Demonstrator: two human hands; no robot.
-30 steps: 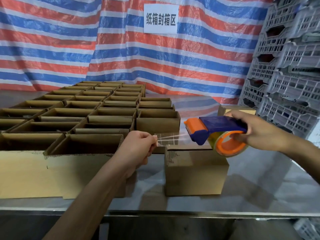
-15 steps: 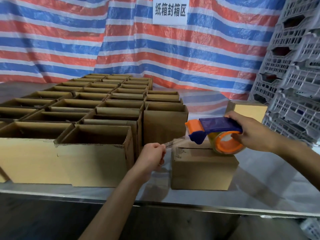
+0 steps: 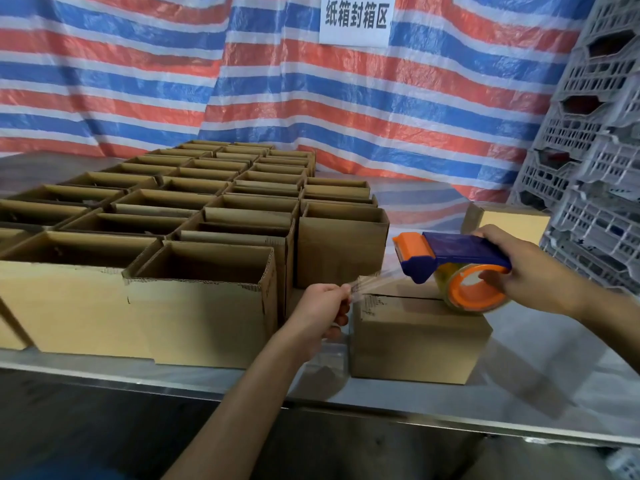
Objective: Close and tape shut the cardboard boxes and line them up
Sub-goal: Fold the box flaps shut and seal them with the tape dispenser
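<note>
A closed cardboard box [image 3: 415, 337] stands near the table's front edge. My right hand [image 3: 530, 271] grips a blue and orange tape dispenser [image 3: 457, 268] whose roll rests on the box's top. A strip of clear tape [image 3: 377, 280] runs from the dispenser to my left hand [image 3: 322, 310], which pinches its free end just left of the box's top left corner. Several open cardboard boxes [image 3: 197, 271] stand in rows to the left.
A second closed box [image 3: 509, 220] sits at the back right beside stacked grey plastic crates [image 3: 595, 168]. The metal table [image 3: 540, 386] has bare surface to the right of the box. A striped tarp [image 3: 242, 81] with a white sign [image 3: 356, 19] hangs behind.
Both hands have come down: the dispenser has dropped onto the box top and my left hand has pulled the tape end lower, beside the box's corner. The camera has tilted.
</note>
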